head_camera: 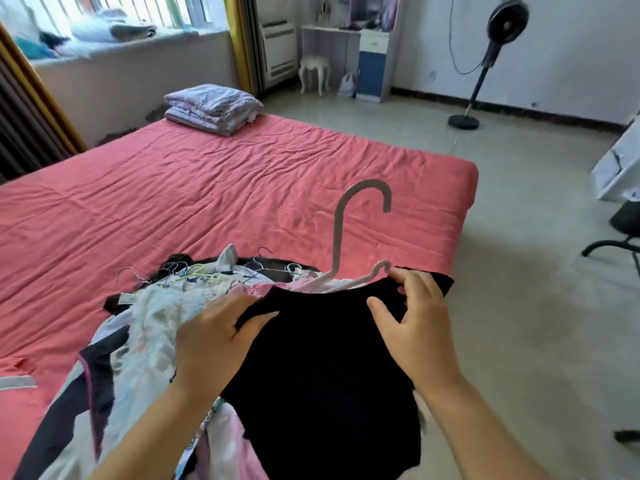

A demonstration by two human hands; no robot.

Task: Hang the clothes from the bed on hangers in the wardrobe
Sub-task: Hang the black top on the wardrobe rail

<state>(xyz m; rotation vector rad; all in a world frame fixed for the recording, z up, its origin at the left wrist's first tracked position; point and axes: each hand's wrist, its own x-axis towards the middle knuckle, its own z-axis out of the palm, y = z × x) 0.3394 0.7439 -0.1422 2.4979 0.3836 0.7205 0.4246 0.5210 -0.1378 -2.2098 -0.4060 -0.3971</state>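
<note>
Both hands, left (221, 336) & right (414, 323), gripped a black top (322, 368) onto a hanger (349, 237), w/ a clothes pile (149, 327) left on the bed (173, 188), wardrobe nowhere visible.

Open pink bed (207, 188) stretches far and left. A heap of clothes and hangers (194, 282) crowds the near edge; folded quilts (213, 109) occupy the far corner.
</note>
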